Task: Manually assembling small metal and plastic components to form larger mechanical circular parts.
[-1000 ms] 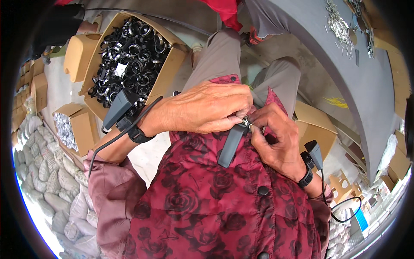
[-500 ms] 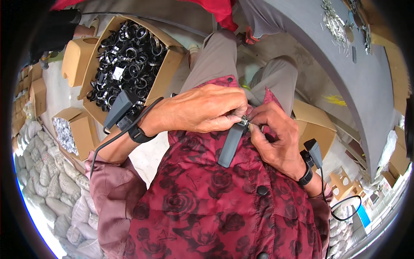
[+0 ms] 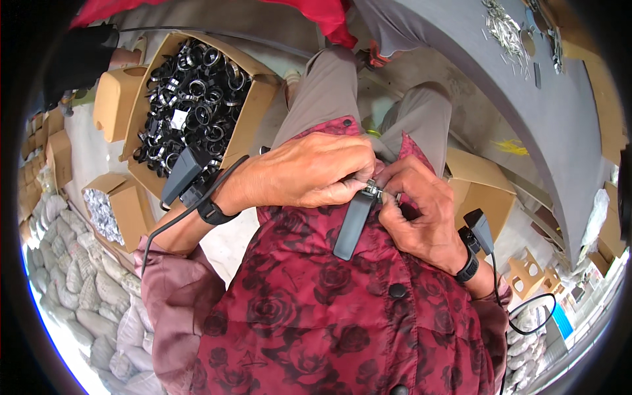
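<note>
A flat dark grey handle (image 3: 354, 225) with a small shiny metal fitting (image 3: 372, 190) at its upper end lies slanted in front of my burgundy rose-patterned vest. My left hand (image 3: 319, 170) is closed, its fingertips pinching at that metal end. From the other side my right hand (image 3: 422, 207) is closed too, thumb and finger pressed together right against the fitting. Whatever small part sits between the right fingertips is mostly hidden. The handle's lower end points toward me, with no hand on it.
A cardboard box (image 3: 264, 99) full of black and silver ring clamps (image 3: 197, 89) stands at front left; a smaller box (image 3: 135, 209) holds silvery pieces. On the right, a grey-covered table (image 3: 474, 59) carries loose metal pins (image 3: 508, 33). White sacks (image 3: 79, 289) are piled at left.
The view has shifted slightly. Both hands stay pinched at the handle's metal end, which shows a little more between them now.
</note>
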Tool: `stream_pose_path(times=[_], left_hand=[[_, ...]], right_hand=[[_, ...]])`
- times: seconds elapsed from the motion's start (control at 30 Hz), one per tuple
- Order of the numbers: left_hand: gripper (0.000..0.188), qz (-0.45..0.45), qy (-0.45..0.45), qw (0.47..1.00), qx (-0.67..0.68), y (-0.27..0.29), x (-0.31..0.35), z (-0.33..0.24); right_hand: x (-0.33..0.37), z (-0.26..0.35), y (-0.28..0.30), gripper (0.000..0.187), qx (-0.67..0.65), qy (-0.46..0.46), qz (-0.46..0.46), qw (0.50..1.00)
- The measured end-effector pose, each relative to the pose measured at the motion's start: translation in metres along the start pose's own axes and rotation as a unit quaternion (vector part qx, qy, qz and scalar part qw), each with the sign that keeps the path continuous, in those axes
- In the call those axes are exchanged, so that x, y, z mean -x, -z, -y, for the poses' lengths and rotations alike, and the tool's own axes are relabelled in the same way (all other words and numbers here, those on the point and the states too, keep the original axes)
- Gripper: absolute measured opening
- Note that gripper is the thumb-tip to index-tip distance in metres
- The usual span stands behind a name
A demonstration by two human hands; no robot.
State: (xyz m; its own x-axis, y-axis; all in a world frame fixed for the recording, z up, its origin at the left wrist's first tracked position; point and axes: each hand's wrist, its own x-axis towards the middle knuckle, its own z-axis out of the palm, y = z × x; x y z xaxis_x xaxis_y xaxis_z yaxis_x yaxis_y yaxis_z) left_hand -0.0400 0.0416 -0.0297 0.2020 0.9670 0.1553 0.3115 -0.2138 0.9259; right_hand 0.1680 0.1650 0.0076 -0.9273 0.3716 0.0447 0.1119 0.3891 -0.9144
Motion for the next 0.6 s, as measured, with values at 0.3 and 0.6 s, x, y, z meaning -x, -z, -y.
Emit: stream_pose_path(times=[0.3, 0.6], left_hand=[[0.022, -0.005, -0.004, 1.000, -0.028, 0.002, -0.007, -0.004], [0.016, -0.036, -0.007, 0.999, 0.004, 0.000, -0.011, -0.005]], right_hand=[[0.004, -0.001, 0.001, 0.018, -0.017, -0.007, -0.014, 1.000], [0.004, -0.003, 0.000, 0.021, -0.021, -0.010, -0.022, 0.999]])
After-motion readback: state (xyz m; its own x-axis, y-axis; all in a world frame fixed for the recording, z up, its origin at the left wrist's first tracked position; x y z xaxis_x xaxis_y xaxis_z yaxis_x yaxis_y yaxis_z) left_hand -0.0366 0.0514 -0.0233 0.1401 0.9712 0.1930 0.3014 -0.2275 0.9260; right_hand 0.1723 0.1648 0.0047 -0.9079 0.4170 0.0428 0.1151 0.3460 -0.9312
